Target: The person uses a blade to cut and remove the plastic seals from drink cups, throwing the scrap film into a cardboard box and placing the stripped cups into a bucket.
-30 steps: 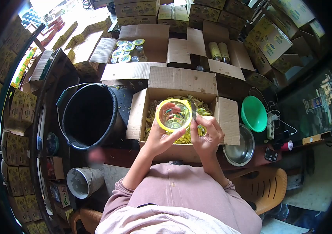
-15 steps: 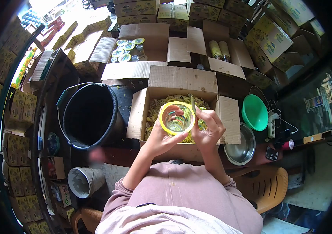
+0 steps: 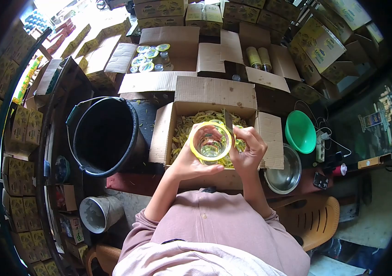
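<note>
A clear cup with a yellow rim is held in my left hand, its open mouth facing up toward me. The fingers wrap round the far and left side, and the thumb stretches along the near side. My right hand is closed on a thin flat knife, whose blade points away from me beside the right part of the rim. Whether the blade touches the rim, I cannot tell. Below both hands is an open cardboard box holding many yellow-green strips. Another yellow-rimmed piece shows partly behind my right fingers.
A black bucket stands left of the box, a grey bucket lower down. At right are a green bowl, a metal bowl and a power strip. Behind, an open box holds several lidded cups.
The cup has turned and shifted slightly to the right in my left hand, and its thumb has moved lower. The knife stays in my right hand beside the rim.
</note>
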Available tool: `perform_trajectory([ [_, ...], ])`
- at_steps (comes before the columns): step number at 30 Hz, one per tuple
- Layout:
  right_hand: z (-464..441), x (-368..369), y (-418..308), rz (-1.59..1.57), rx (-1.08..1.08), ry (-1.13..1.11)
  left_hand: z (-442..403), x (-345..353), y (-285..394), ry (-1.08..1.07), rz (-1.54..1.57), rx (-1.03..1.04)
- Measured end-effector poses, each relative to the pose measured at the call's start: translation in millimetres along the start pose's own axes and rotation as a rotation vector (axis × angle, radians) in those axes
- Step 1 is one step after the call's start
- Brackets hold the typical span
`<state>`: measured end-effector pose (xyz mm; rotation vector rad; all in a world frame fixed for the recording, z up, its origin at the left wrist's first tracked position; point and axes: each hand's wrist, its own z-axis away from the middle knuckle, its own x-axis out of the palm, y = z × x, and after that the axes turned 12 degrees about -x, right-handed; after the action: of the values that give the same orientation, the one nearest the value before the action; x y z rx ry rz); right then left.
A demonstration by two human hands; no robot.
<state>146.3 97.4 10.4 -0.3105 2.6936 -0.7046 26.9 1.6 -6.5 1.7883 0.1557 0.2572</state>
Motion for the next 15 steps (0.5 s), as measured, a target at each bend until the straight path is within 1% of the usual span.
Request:
perform_trajectory([
  [3, 2, 2, -1, 0.007, -0.007, 0.028, 0, 4, -9, 0.105, 0.104, -0.132],
  [6, 8, 2, -5, 0.021, 0.034, 0.047, 0, 2, -12, 0.131, 0.116, -0.083],
  [15, 4, 1, -16, 0.143, -0.090, 0.011, 2, 0, -8, 0.121, 0.085, -0.091],
])
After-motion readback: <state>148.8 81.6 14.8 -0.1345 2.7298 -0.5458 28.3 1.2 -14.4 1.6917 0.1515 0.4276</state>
